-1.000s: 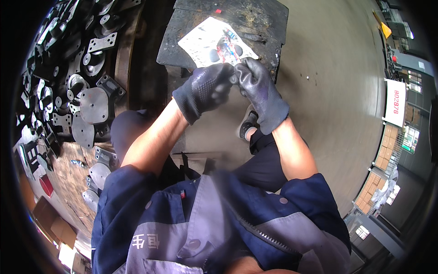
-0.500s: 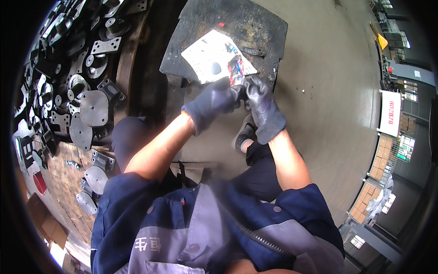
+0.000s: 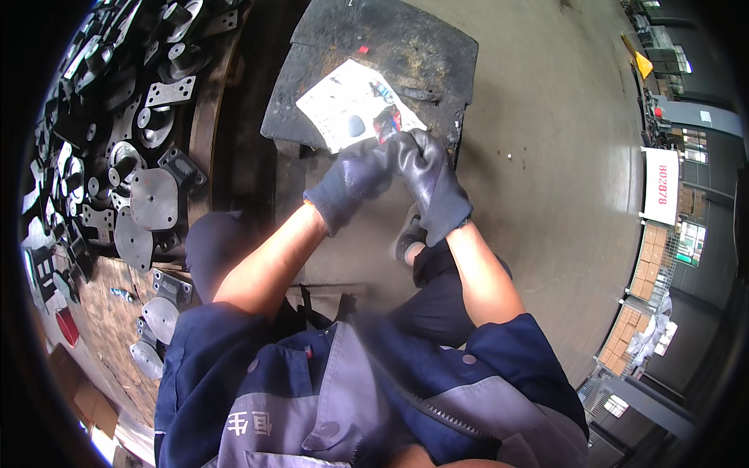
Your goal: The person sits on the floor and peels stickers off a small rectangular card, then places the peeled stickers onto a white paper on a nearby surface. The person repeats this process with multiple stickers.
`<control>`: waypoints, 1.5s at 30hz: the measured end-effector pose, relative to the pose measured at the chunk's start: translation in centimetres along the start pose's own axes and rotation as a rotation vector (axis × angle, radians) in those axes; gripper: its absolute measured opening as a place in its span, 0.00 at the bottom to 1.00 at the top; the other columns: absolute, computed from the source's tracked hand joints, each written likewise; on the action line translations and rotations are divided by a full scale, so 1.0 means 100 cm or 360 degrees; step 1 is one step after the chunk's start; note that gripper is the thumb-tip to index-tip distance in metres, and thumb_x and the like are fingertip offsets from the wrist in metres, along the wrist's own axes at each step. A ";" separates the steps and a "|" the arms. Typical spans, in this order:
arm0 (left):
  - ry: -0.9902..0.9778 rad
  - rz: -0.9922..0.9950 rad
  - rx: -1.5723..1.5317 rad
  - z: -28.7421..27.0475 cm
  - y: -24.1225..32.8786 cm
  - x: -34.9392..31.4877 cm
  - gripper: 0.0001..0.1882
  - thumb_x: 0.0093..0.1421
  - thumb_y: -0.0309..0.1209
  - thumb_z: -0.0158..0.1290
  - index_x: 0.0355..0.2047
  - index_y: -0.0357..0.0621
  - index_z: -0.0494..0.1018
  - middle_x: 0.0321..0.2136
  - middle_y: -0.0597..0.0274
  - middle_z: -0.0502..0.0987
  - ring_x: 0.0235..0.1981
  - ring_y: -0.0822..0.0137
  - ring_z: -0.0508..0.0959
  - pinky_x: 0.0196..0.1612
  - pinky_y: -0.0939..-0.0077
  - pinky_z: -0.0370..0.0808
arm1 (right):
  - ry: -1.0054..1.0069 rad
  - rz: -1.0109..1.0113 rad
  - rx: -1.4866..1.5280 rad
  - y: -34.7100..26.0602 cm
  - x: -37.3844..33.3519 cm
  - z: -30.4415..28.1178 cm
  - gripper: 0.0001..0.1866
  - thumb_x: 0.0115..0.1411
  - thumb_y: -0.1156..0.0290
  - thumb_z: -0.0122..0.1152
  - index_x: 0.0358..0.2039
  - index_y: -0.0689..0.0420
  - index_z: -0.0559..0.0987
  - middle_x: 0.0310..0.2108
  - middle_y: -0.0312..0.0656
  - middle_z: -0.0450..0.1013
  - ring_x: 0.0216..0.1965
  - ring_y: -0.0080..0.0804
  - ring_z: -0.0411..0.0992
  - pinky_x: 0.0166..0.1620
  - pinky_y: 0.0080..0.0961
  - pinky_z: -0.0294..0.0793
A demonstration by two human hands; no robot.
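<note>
In front of me, at the near edge of a dark worktop (image 3: pixel 312 101), my two dark-gloved hands meet. My left hand (image 3: pixel 363 166) is closed, its fingers bunched against those of my right hand (image 3: pixel 425 173), which is curled shut too. From between the fingertips a small packet (image 3: pixel 388 122), printed in red and blue, sticks out over the white sheet (image 3: pixel 331 101); the gloves cover its near end. On that sheet, left of the packet, rests a dark grey oval piece (image 3: pixel 356 125). A little red bit (image 3: pixel 363 50) lies farther back on the worktop.
Heaped metal plates and flanged parts (image 3: pixel 154 199) fill the left side, beside a wooden beam (image 3: pixel 207 125). Nearer stands a wooden surface (image 3: pixel 117 312) with several more plates. Right of the worktop is grey floor (image 3: pixel 554 156). Stacked cartons (image 3: pixel 628 327) line the far right.
My hands have drawn tighter together, the right one moving left against the left one. Less of the packet's near end shows. The whole view has shifted slightly.
</note>
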State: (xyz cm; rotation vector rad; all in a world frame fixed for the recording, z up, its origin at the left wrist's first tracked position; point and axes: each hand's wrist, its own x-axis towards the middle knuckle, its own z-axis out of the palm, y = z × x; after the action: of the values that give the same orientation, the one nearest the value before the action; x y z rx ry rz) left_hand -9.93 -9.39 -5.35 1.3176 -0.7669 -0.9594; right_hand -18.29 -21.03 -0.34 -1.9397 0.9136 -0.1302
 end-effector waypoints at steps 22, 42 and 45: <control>0.0154 -0.0623 -0.0462 0.007 0.023 0.004 0.11 0.61 0.34 0.46 0.33 0.40 0.73 0.24 0.68 0.73 0.22 0.80 0.67 0.24 0.86 0.65 | -0.0231 0.0664 0.0795 -0.013 -0.004 -0.006 0.07 0.58 0.64 0.52 0.29 0.53 0.72 0.16 0.27 0.60 0.12 0.15 0.54 0.14 0.17 0.52; -0.0126 -0.0551 -0.0365 -0.010 0.049 0.003 0.11 0.65 0.37 0.43 0.34 0.44 0.70 0.22 0.71 0.68 0.22 0.82 0.64 0.24 0.87 0.61 | -0.0091 -0.0061 0.0180 0.007 -0.010 -0.007 0.06 0.58 0.74 0.50 0.25 0.61 0.70 0.19 0.36 0.64 0.22 0.20 0.60 0.26 0.23 0.62; -0.0210 -0.0396 -0.0435 -0.008 0.044 0.003 0.10 0.64 0.35 0.44 0.35 0.42 0.70 0.23 0.70 0.69 0.23 0.81 0.65 0.25 0.87 0.63 | -0.0036 -0.0190 0.0160 0.018 -0.004 -0.009 0.06 0.57 0.74 0.51 0.25 0.62 0.72 0.19 0.40 0.67 0.21 0.22 0.61 0.26 0.25 0.63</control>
State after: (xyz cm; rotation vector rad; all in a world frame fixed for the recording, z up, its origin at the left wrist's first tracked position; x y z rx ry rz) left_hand -8.51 -9.34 -1.09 1.1340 -0.5540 -1.3119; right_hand -19.92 -21.86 -1.16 -1.8983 0.7624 -0.2195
